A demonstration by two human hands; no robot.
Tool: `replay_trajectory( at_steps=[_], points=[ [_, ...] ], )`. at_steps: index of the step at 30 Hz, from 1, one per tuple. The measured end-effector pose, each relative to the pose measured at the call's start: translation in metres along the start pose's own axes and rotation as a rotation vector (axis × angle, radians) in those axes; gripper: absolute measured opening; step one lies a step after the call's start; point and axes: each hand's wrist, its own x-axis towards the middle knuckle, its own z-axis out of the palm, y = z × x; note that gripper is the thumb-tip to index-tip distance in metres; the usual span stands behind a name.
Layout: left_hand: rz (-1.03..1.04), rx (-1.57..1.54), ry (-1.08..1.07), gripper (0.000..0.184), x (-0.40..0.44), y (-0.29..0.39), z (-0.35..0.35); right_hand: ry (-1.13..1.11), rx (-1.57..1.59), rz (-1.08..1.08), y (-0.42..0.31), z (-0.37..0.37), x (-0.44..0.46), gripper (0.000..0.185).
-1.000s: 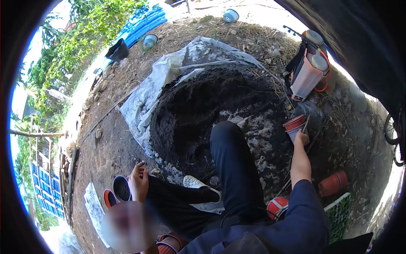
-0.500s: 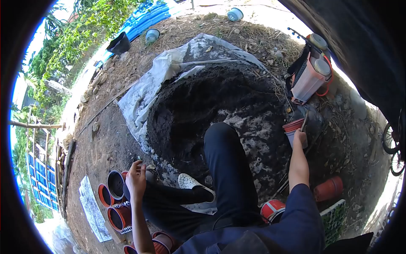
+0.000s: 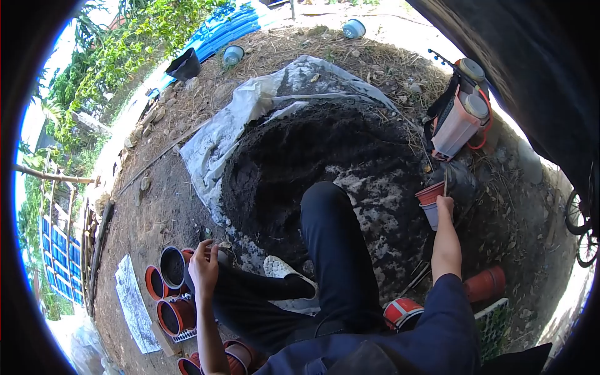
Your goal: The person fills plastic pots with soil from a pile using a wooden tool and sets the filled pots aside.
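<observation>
My right hand (image 3: 444, 205) grips a small stack of pots, a reddish-brown pot (image 3: 430, 194) on top of a pale grey-purple one (image 3: 431, 215), at the right edge of the dark soil heap (image 3: 294, 150). A thin stick stands up beside the fingers. At the lower left, my left hand (image 3: 204, 257) is raised near my knee, fingers bent; whether it holds anything is too small to tell. Close by it are a soil-filled dark pot (image 3: 172, 267) and reddish pots (image 3: 177, 315).
A pale sheet (image 3: 215, 156) lies under the heap. The backpack sprayer (image 3: 459, 122) stands at the upper right. A red pot (image 3: 486, 284) lies at the lower right, near a red-and-white container (image 3: 402, 312). Blue pots (image 3: 354, 29) sit at the back.
The held pots tilt differently and sit slightly lower. The left hand stays near the knee. The view has shifted, and a pale blur over the lower left is gone, showing more pots.
</observation>
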Motion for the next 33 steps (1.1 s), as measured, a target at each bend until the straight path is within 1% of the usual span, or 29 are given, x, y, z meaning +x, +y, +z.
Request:
replay_trajectory(
  at_steps=[2, 3, 6, 8, 10, 12, 14, 15, 16, 18, 19, 20, 22, 23, 25, 26, 28, 29, 30, 32, 33],
  points=[
    [0.041, 0.025, 0.017, 0.025, -0.003, 0.0, 0.001, 0.027, -0.041, 0.0, 0.004, -0.005, -0.007, 0.036],
    [0.042, 0.017, 0.02, 0.025, -0.005, 0.001, 0.001, 0.034, -0.038, -0.005, 0.008, -0.01, -0.013, 0.036],
    [0.046, -0.03, 0.021, 0.025, -0.009, 0.001, 0.002, 0.001, 0.023, -0.038, 0.02, -0.027, -0.032, 0.032],
    [0.071, -0.033, 0.041, 0.025, -0.009, -0.004, 0.005, -0.15, 0.02, -0.054, 0.028, -0.037, -0.039, 0.047],
    [0.072, -0.06, 0.013, 0.024, -0.008, -0.001, 0.005, -0.152, 0.058, -0.075, 0.032, -0.047, -0.046, 0.049],
    [0.09, -0.088, 0.007, 0.024, -0.004, 0.001, 0.006, -0.152, 0.108, -0.176, 0.027, -0.057, -0.06, 0.049],
    [0.108, -0.103, -0.014, 0.025, -0.001, 0.01, 0.005, -0.212, 0.136, -0.19, 0.02, -0.062, -0.059, 0.041],
    [0.133, -0.122, -0.018, 0.025, 0.002, 0.015, 0.005, -0.223, 0.164, -0.219, 0.013, -0.068, -0.062, 0.028],
    [0.156, -0.137, -0.026, 0.025, 0.006, 0.02, 0.005, -0.238, 0.191, -0.245, 0.006, -0.072, -0.065, 0.021],
    [0.186, -0.122, -0.051, 0.025, 0.009, 0.039, 0.004, -0.272, 0.174, -0.283, -0.012, -0.091, -0.08, 0.023],
    [0.274, -0.195, -0.007, 0.025, 0.011, 0.047, 0.004, -0.302, 0.156, -0.276, -0.023, -0.102, -0.089, 0.024],
    [0.36, -0.276, 0.041, 0.025, 0.011, 0.057, 0.006, -0.283, 0.15, -0.311, -0.033, -0.11, -0.098, 0.027],
    [0.466, -0.361, 0.043, 0.022, 0.003, 0.1, -0.002, -0.257, 0.166, -0.392, -0.054, -0.119, -0.107, 0.032],
    [0.538, -0.393, 0.033, 0.021, 0.0, 0.119, -0.001, -0.25, 0.162, -0.392, -0.061, -0.125, -0.116, 0.032],
    [0.66, -0.453, 0.0, 0.019, -0.009, 0.163, -0.002, -0.146, 0.23, -0.618, -0.083, -0.136, -0.139, 0.04],
    [0.71, -0.479, -0.026, 0.019, -0.015, 0.187, 0.0, -0.142, 0.225, -0.63, -0.094, -0.145, -0.155, 0.04],
    [0.844, -0.52, -0.086, 0.022, -0.017, 0.224, 0.018, -0.091, 0.302, -0.7, -0.114, -0.166, -0.197, 0.047],
    [0.892, -0.495, -0.117, 0.022, -0.019, 0.242, 0.028, -0.076, 0.348, -0.751, -0.121, -0.175, -0.216, 0.043],
    [0.938, -0.466, -0.148, 0.023, -0.02, 0.257, 0.04, -0.079, 0.348, -0.77, -0.126, -0.184, -0.237, 0.043],
    [1.095, -0.423, -0.116, 0.029, -0.022, 0.283, 0.073, -0.132, 0.462, -0.796, -0.133, -0.198, -0.273, 0.039],
    [1.081, -0.371, -0.116, 0.033, -0.025, 0.292, 0.087, -0.088, 0.515, -0.843, -0.133, -0.191, -0.274, 0.035]
  ],
)
